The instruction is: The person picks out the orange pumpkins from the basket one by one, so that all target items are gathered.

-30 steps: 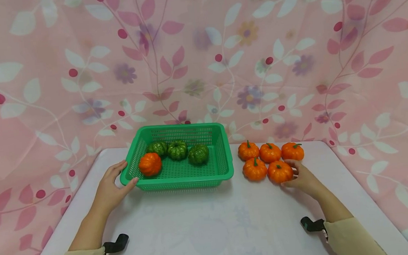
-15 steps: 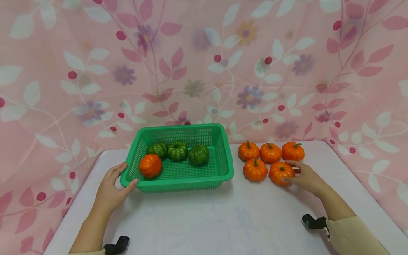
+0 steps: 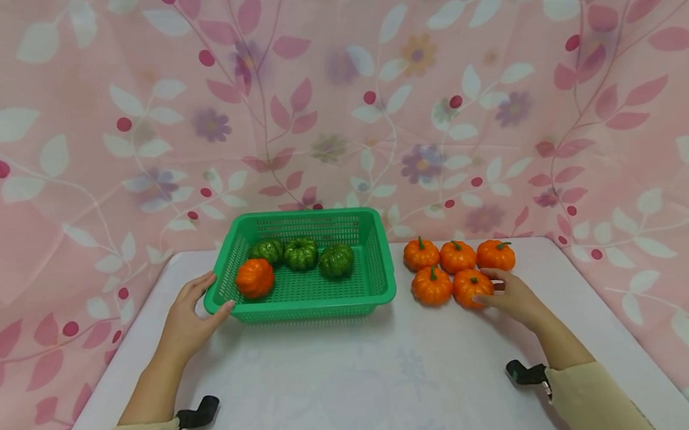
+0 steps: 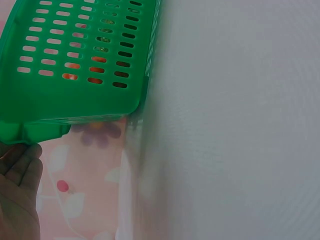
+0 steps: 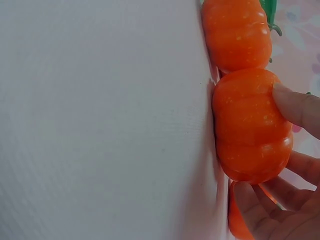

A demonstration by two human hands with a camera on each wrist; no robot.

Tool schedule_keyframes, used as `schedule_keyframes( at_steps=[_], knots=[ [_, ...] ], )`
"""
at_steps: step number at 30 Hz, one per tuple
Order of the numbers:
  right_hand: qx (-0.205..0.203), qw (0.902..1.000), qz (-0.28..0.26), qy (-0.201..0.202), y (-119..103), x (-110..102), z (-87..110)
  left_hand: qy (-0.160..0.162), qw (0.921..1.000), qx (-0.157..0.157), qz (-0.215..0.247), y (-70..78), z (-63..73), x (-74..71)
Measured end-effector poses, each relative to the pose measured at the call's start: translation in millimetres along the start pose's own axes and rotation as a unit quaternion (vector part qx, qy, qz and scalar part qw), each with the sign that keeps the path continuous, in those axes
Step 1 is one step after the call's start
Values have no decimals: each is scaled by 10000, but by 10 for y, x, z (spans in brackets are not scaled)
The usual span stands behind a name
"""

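My left hand (image 3: 185, 320) rests at the left end of a green plastic basket (image 3: 311, 304), fingers and thumb spread and mostly straight at its rim. In the left wrist view, its fingertips (image 4: 34, 152) touch the basket's projecting lip. Inside the basket are an orange pumpkin (image 3: 255, 278) and three green pumpkins (image 3: 336, 261). My right hand (image 3: 512, 298) grips a small orange pumpkin (image 3: 472, 289), the front right one of a group on the table. The right wrist view shows the thumb (image 5: 297, 107) on one side of it and fingers on the other.
Several other orange pumpkins (image 3: 432, 286) stand close together in two rows right of the basket. A white cloth (image 3: 354, 379) covers the table, and a pink floral curtain (image 3: 326, 111) hangs behind it. Black wrist-worn devices (image 3: 198, 412) stick out beside both sleeves.
The pumpkin in my right hand shifts slightly toward me and back, ending close beside its neighbour. The thumb now sits higher on its front. My left hand and the basket stay in place.
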State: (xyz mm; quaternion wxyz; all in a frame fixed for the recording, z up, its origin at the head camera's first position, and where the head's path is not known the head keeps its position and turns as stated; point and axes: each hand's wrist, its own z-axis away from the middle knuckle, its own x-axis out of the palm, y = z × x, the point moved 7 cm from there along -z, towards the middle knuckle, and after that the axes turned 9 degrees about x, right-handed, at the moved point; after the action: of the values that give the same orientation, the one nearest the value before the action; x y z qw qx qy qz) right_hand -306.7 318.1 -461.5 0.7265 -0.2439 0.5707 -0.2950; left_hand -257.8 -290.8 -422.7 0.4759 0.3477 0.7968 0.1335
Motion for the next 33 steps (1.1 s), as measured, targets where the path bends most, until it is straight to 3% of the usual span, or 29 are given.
schedule_keyframes(
  at_steps=[23,27,33],
  knots=[
    [-215,9997,63,13,-98,-50,74,49,10000,59,32,-17,-18,12],
    [-331,9990,184,229,-220,-176,158,75,9999,89,6,-16,-22,14],
    [-712,9960,-16,533,-603,-259,310,83,10000,48,2,-20,-3,4]
  ],
)
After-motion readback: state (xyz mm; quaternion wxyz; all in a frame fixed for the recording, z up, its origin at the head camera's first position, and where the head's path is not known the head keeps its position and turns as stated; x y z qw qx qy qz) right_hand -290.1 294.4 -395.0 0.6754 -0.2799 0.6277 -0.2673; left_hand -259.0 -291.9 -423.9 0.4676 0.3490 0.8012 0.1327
